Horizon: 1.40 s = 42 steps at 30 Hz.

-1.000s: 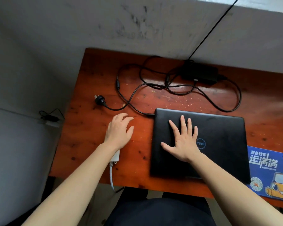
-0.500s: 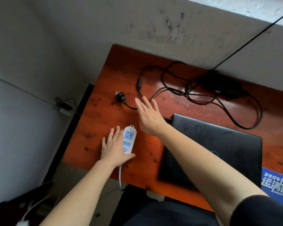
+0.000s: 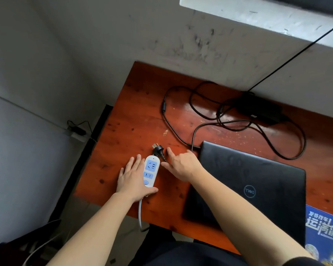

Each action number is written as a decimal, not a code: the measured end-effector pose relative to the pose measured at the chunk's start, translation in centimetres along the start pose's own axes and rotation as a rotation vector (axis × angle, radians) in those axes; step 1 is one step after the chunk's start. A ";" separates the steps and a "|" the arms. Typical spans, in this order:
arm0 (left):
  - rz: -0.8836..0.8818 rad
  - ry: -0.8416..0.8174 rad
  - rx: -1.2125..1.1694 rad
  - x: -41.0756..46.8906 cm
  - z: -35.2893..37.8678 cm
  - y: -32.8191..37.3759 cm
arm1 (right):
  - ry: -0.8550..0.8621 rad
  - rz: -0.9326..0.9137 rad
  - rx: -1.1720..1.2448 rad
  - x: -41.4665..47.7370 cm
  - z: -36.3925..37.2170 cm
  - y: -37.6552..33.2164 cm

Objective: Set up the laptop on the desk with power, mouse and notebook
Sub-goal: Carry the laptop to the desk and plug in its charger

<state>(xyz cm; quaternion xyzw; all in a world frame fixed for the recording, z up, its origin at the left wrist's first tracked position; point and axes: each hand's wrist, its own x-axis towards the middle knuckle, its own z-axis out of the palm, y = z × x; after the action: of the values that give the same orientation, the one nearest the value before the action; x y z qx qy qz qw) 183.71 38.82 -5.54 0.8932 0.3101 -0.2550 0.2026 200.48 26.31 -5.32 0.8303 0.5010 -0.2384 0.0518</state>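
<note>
Black plug (image 3: pixel 157 150) cord partly hidden under right hand (image 3: pixel 183 166), grip unclear, left hand (image 3: pixel 132 179) flat.

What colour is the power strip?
White with light blue socket panels; the power strip shows best in the head view.

A reddish wooden desk (image 3: pixel 135 120) stands against a scuffed grey wall. Near its left edge, the left hand (image 3: pixel 132 179) lies flat beside a white power strip (image 3: pixel 150 172), thumb under its near end. Just right of it, the right hand (image 3: pixel 183 166) rests with fingers spread around the cord behind a black plug (image 3: pixel 158 150). The closed black laptop (image 3: pixel 258 181) lies to the right, its power brick (image 3: pixel 261 109) and looped cable beyond it. A blue notebook (image 3: pixel 323 233) lies at the near right.
</note>
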 end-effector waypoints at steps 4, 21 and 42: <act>-0.007 0.015 -0.013 -0.1 -0.1 0.1 | 0.005 0.018 0.114 -1.4 -0.1 -0.2; 0.036 0.356 -0.354 -4.3 2.2 0.6 | 0.249 0.311 0.882 -11.2 2.2 -4.2; 0.061 0.634 -0.274 -9.4 -0.6 0.8 | 0.694 0.100 0.527 -12.9 -0.4 -6.9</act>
<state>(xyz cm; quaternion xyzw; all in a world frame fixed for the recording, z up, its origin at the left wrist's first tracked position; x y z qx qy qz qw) 178.05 34.28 0.60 0.9013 0.3622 0.0852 0.2217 189.74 19.42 1.84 0.8694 0.3700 -0.0622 -0.3216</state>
